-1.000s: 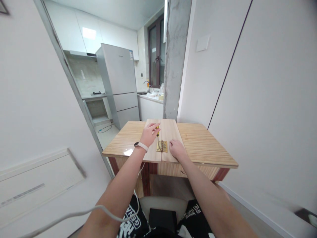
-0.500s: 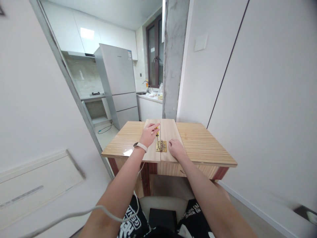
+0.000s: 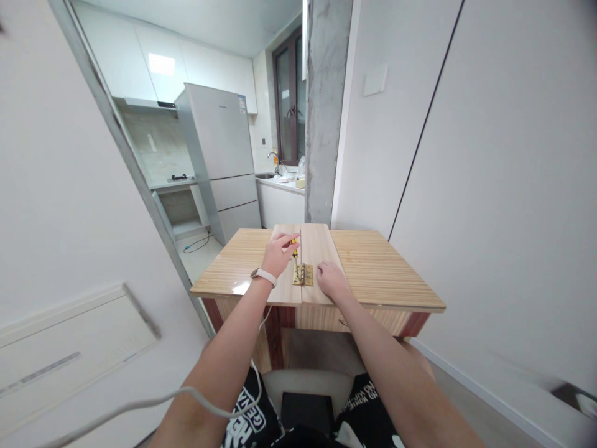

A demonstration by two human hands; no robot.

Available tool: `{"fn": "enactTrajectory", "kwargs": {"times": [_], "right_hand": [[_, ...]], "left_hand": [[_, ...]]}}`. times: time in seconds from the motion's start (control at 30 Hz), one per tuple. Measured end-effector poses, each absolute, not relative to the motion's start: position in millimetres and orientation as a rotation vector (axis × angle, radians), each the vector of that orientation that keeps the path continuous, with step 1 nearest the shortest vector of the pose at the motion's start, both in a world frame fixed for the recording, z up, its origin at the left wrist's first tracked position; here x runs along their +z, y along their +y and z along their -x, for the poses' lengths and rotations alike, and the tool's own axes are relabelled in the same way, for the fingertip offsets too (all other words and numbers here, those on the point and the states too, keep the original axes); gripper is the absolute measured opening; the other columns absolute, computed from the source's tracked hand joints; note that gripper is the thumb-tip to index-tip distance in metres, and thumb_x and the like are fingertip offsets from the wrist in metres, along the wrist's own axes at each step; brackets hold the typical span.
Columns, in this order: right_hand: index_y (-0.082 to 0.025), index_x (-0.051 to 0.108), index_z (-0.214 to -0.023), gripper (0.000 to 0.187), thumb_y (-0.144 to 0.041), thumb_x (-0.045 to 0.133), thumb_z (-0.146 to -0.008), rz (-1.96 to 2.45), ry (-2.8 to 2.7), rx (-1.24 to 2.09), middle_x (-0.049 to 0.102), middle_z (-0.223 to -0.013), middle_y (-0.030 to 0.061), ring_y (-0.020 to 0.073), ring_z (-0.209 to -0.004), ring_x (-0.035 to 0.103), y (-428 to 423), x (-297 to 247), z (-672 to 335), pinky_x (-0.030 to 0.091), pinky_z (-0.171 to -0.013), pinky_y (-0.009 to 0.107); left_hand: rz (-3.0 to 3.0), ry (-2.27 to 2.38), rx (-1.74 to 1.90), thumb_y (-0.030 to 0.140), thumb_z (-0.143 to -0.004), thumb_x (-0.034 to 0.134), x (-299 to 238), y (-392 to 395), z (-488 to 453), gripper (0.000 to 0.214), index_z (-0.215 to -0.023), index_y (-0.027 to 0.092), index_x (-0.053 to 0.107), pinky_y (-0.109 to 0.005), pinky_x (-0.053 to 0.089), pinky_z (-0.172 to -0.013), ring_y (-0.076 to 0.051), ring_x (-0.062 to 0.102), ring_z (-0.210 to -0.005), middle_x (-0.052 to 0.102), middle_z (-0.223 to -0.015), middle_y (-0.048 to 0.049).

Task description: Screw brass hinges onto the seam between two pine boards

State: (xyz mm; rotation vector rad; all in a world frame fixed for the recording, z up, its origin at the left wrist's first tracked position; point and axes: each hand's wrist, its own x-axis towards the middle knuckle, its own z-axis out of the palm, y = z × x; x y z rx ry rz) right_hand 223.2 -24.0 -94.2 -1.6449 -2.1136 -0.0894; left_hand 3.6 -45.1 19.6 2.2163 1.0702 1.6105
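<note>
My left hand grips a small screwdriver with a yellow and black handle, its tip down on a brass hinge. The hinge spans the seam between two light wooden boards lying side by side on a wooden table. My right hand rests on the right board just beside the hinge, fingers curled, pressing down. A white band sits on my left wrist.
The table stands against a grey concrete pillar and a white wall. Behind on the left, a doorway opens into a kitchen with a silver fridge and a counter. A white cable crosses near my left arm.
My hands stay on the hinge and screwdriver; my left fingers shift slightly around the handle. The view drifts a little to the right and up.
</note>
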Motion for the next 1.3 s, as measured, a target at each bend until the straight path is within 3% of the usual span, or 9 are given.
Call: {"fn": "enactTrajectory", "kwargs": {"times": [0.23,0.57,0.8,1.13,1.3], "right_hand": [[-0.019,0.071,-0.102,0.029,-0.025,0.043,-0.101,1.646,-2.095,-0.079,0.070,-0.111,0.0115,0.0213,-0.112,0.055,-24.3,-94.2,-222.9,0.033,-0.103,0.030],[-0.020,0.071,-0.102,0.029,-0.025,0.043,-0.101,1.655,-2.091,-0.076,0.070,-0.111,0.0110,0.0208,-0.111,0.055,-24.5,-93.7,-222.8,0.034,-0.102,0.029],[-0.019,0.072,-0.104,0.031,-0.026,0.042,-0.101,1.654,-2.103,-0.063,0.070,-0.113,0.0120,0.0211,-0.112,0.055,-23.5,-94.6,-222.9,0.032,-0.103,0.029],[-0.019,0.072,-0.107,0.031,-0.026,0.043,-0.101,1.634,-2.114,-0.084,0.071,-0.113,0.0111,0.0208,-0.113,0.056,-24.3,-92.9,-223.7,0.033,-0.103,0.029],[-0.019,0.073,-0.108,0.032,-0.027,0.042,-0.102,1.662,-2.108,-0.072,0.071,-0.114,0.0114,0.0209,-0.113,0.056,-25.8,-91.4,-223.6,0.033,-0.103,0.029]], "left_hand": [[-2.282,1.042,1.601,0.020,-0.101,0.050,19.9,-42.7,-2.7,0.035,-0.131,0.022,0.068,-0.040,0.053,-0.108,-0.021,0.062,-0.126,0.067,-0.133,-0.0098],[-2.161,1.087,1.625,0.027,-0.096,0.063,22.0,-46.4,-5.4,0.024,-0.116,0.021,0.074,-0.030,0.063,-0.079,-0.016,0.071,-0.092,0.073,-0.112,-0.0081],[-2.159,1.026,1.640,0.022,-0.099,0.056,21.4,-44.4,-4.5,0.027,-0.121,0.021,0.073,-0.038,0.054,-0.105,-0.021,0.065,-0.121,0.070,-0.129,-0.0088],[-2.081,1.047,1.640,0.025,-0.094,0.065,25.3,-47.7,-7.6,0.020,-0.110,0.020,0.076,-0.030,0.061,-0.082,-0.017,0.071,-0.095,0.074,-0.111,-0.0075],[-2.094,0.975,1.631,0.022,-0.098,0.058,23.6,-45.6,-7.9,0.026,-0.118,0.021,0.074,-0.036,0.056,-0.101,-0.021,0.065,-0.120,0.070,-0.128,-0.0091]]}}
